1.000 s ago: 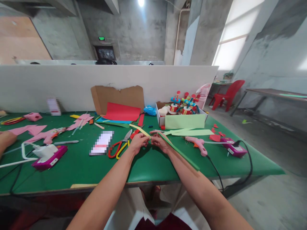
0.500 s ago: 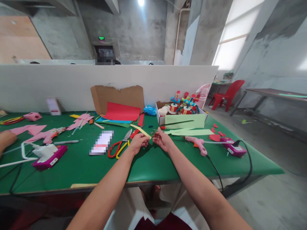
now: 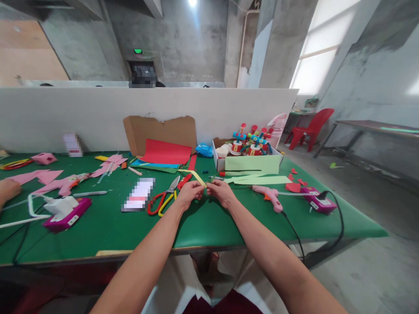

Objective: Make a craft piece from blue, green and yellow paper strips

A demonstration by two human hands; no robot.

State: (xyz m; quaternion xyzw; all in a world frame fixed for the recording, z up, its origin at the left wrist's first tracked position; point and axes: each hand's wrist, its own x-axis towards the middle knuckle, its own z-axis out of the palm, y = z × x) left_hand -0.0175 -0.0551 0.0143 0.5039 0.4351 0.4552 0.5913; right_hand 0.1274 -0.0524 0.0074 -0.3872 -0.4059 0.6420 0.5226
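Observation:
My left hand (image 3: 189,193) and my right hand (image 3: 220,192) meet over the middle of the green table (image 3: 203,224). Both pinch a narrow yellow paper strip (image 3: 195,175) that runs up and back from my left fingers toward the red paper. The near end of the strip sits between the two hands. Red and yellow scissors (image 3: 163,199) lie just left of my left hand. A pink glue gun (image 3: 267,196) lies to the right of my right hand.
A cardboard box (image 3: 249,163) of colourful craft figures stands at the back right, with light green paper sheets (image 3: 258,179) in front. Red and blue sheets (image 3: 165,155) lean on cardboard behind. Another person's hand (image 3: 8,189) rests at far left beside pink paper pieces and a magenta glue-gun stand (image 3: 65,213).
One second ago my right hand held a long dark green strip; that strip is gone from it. The right hand opened, then closed onto the yellow strip beside my left hand.

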